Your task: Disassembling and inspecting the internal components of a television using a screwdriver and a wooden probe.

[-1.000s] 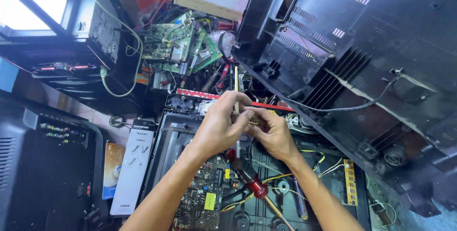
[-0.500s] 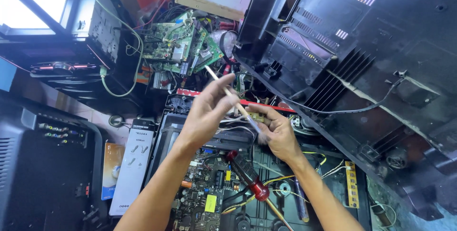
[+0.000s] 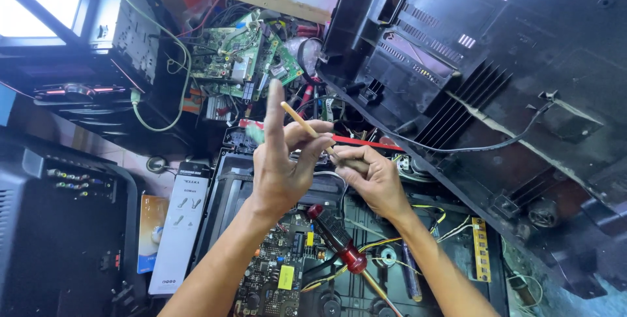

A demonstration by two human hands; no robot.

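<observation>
Both hands work above an opened chassis. Left hand (image 3: pixel 281 167): index finger raised straight, thumb and other fingers pinched on the upper part of a thin tan stick (image 3: pixel 307 127), possibly a brush handle. Right hand (image 3: pixel 372 176): fingers curled and closed round the stick's lower end; what sits at that end is hidden. The stick slants up to the left, held clear above the circuit board (image 3: pixel 274 271).

Risks, as judged:
- Hidden tip close to loose wiring (image 3: pixel 385 245); a slip could snag or pull a lead.
- Red-handled screwdriver (image 3: pixel 339 242) lies loose across the board under the wrists; a nudge from a forearm could drive it against components.
- Black rear cover (image 3: pixel 496 95) leans over the work; a bump could shift it.

Packages and labels:
- Long white rectangular box (image 3: pixel 179 225), left of the chassis, with small grey pictures on its face.
- Orange and blue flat pack (image 3: pixel 149 229) beside it, partly tucked under.
- Yellow rectangular sticker (image 3: pixel 286 276) on the board.
</observation>
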